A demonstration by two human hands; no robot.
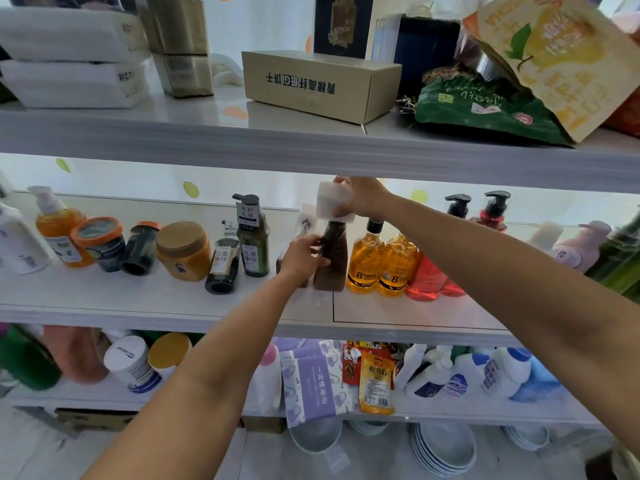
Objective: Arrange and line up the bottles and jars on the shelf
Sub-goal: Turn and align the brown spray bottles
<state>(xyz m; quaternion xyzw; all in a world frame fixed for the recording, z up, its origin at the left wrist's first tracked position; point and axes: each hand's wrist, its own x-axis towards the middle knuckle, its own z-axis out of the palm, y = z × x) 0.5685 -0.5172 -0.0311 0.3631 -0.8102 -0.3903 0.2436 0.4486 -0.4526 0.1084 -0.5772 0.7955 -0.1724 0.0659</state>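
— What is held?
— By the left hand (304,255) the brown bottle (333,268) is gripped. Its white cap (334,206) is clasped by the right hand (362,199), on the middle shelf (415,313).
— Progress?
— Partial, it is judged: the amber bottles (381,266) are aligned, but the leaning dark bottle (223,261) is not yet straightened.

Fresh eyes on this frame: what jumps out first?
Both hands meet on a dark brown bottle at the centre of the middle shelf: the right hand grips its white top, the left hand holds its body. Just right of it stand two amber bottles. A cardboard box sits on the top shelf.
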